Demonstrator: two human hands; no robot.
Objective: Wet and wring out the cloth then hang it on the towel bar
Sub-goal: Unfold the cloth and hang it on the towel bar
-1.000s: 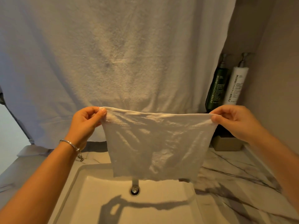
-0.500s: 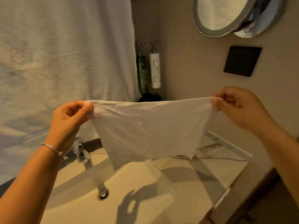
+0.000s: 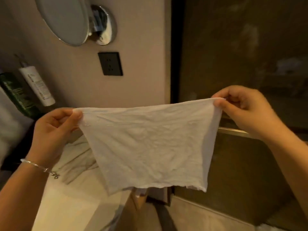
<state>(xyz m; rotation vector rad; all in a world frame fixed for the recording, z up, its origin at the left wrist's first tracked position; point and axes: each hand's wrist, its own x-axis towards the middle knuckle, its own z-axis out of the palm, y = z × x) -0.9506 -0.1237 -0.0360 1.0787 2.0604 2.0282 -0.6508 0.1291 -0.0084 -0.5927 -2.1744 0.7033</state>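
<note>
A white, wrinkled cloth (image 3: 150,144) hangs spread out flat in the air between my hands. My left hand (image 3: 55,130) pinches its upper left corner and my right hand (image 3: 246,110) pinches its upper right corner. Behind the cloth's right edge a metal towel bar (image 3: 233,130) runs along a dark glass panel (image 3: 241,64); the cloth and my right hand cover much of the bar. The cloth's top edge sits a little above the bar's height.
A round mirror (image 3: 66,19) and a black wall socket (image 3: 110,63) are on the beige wall. A green bottle (image 3: 18,95) and a white bottle (image 3: 37,85) stand at the left. The marble counter (image 3: 75,164) lies below left.
My view and both hands have swung right with the stretched cloth, away from the sink and the big hanging towel, to the glass panel with the bar.
</note>
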